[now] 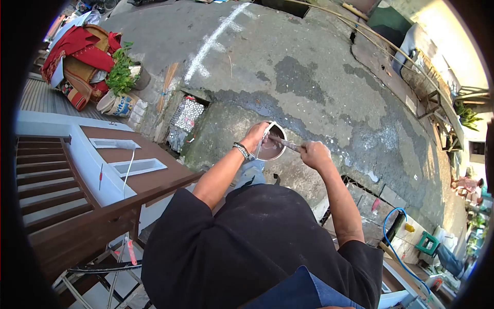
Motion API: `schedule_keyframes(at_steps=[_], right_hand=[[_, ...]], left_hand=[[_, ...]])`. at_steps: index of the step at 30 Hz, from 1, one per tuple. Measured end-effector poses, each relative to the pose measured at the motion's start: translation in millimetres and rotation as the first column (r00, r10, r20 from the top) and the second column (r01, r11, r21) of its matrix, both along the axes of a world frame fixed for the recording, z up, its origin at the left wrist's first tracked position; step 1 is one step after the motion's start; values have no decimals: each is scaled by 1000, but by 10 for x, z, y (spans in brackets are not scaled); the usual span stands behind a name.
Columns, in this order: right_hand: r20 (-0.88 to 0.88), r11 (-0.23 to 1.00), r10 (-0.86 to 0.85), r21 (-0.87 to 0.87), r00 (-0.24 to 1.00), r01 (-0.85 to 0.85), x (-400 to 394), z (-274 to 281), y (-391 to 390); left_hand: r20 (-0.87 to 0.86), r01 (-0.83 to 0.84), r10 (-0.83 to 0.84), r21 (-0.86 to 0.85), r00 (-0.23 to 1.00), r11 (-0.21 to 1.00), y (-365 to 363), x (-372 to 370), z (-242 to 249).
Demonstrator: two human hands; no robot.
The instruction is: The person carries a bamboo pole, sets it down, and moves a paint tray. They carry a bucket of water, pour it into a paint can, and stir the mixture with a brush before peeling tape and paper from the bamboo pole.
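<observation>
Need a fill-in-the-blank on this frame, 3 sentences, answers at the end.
1. The left hand grips the rim of a small ____ of brown paint.
2. The right hand holds a paintbrush whose tip points into the paint can, and the paint inside is ____ in colour.
3. On the left wrist sits a ____.

Missing words: can; brown; bracelet

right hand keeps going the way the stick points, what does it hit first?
Most likely the paint can: the right hand aims its stick left into the can's brown liquid. Beyond that is the left hand gripping the can's rim. Depth is uncertain from this single view.
</observation>
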State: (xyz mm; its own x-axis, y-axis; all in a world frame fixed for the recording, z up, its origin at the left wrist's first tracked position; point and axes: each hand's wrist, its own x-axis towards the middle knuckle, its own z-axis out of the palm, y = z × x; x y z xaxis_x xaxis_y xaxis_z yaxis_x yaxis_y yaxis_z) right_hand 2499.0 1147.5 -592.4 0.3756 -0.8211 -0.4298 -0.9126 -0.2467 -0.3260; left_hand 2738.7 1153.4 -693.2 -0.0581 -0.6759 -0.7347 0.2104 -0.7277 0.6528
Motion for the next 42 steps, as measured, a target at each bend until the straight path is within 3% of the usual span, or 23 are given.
schedule_keyframes(at_steps=[4,7,10,12,14,15,18,22,23,27,31,34,35,38,39,42], right_hand=[[-67,986,152,82,986,-146,821,-45,-522],[120,976,91,189,989,-112,1284,273,-1390],[-25,994,90,59,996,-89,1764,313,-1862],[-100,980,195,57,976,-190,2144,198,-2041],[-14,936,330,134,944,-326,2496,98,-2362],[94,935,314,141,945,-325,2658,71,-2611],[190,978,201,21,961,-208,3177,36,-3555],[-49,923,385,35,922,-383,3946,-234,-4594],[52,874,476,79,878,-479,4146,-283,-4828],[219,901,345,197,913,-387,5141,146,-6003],[-78,864,503,37,861,-502,6041,-60,-6764],[16,820,565,100,825,-563,6909,36,-7317],[63,847,518,99,853,-522,7189,4,-7610],[-20,916,399,56,917,-397,7914,65,-8297],[-113,900,436,41,893,-434,8107,81,-8436],[-57,834,546,136,836,-535,8664,30,-8843]], left_hand=[[-67,-66,65,-10,996,998,-592,577,-126],[-31,-72,70,-66,997,995,-1062,1002,-143],[-8,-113,113,-75,994,991,-1503,1571,-183],[5,-152,152,-44,988,987,-1863,1993,-406],[34,-220,222,-53,974,974,-2235,2345,-449],[-5,-273,273,-23,962,962,-2420,2509,-427],[8,-333,334,-56,943,941,-2989,3041,-367],[-6,-346,346,-62,938,936,-3817,3926,-536],[110,-366,374,-81,921,927,-4039,4072,-598],[51,-438,438,-12,897,899,-4934,4853,-672],[23,-443,444,-38,896,896,-5777,5876,-818],[4,-456,456,-38,890,889,-6417,6525,-855],[99,-454,454,-24,886,891,-6661,6738,-699],[-12,-459,459,-52,888,887,-7263,7403,-828],[30,-447,449,-42,893,893,-7466,7612,-881],[48,-424,424,-1,904,905,-8089,8268,-930]])
